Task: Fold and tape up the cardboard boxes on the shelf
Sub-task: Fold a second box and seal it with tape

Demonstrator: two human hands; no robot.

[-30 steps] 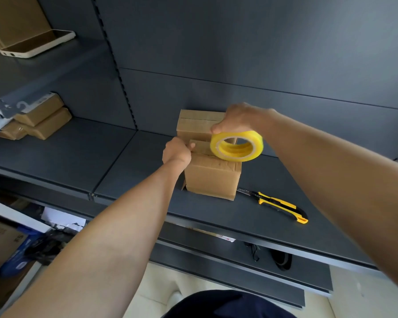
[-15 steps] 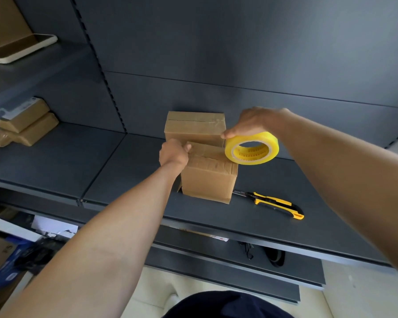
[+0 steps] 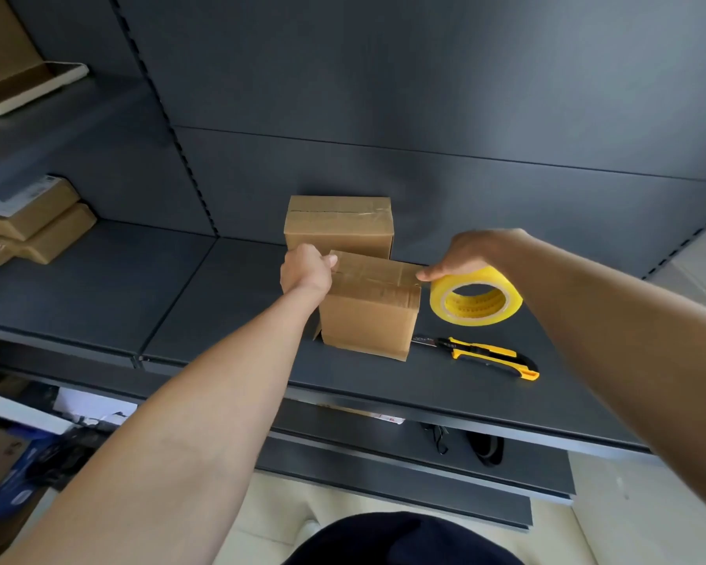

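A small cardboard box (image 3: 369,320) stands on the dark shelf (image 3: 98,295) with clear tape across its closed top. My left hand (image 3: 305,267) grips its top left corner, thumb pressing the tape end down. To the box's right, my right hand (image 3: 471,252) holds a yellow tape roll (image 3: 475,300) just past the top right corner; a strip of tape runs from the roll over the box top. A second taped box (image 3: 339,226) stands right behind the first, against the back panel.
A yellow and black utility knife (image 3: 486,356) lies on the shelf right of the box. Wrapped brown parcels (image 3: 33,222) are stacked at the far left. A phone (image 3: 29,89) lies on the upper shelf. More shelves and clutter sit below.
My right hand has pulled the tape roll from above the box's top to past its right edge, laying tape across the top. My left hand has stayed on the left corner.
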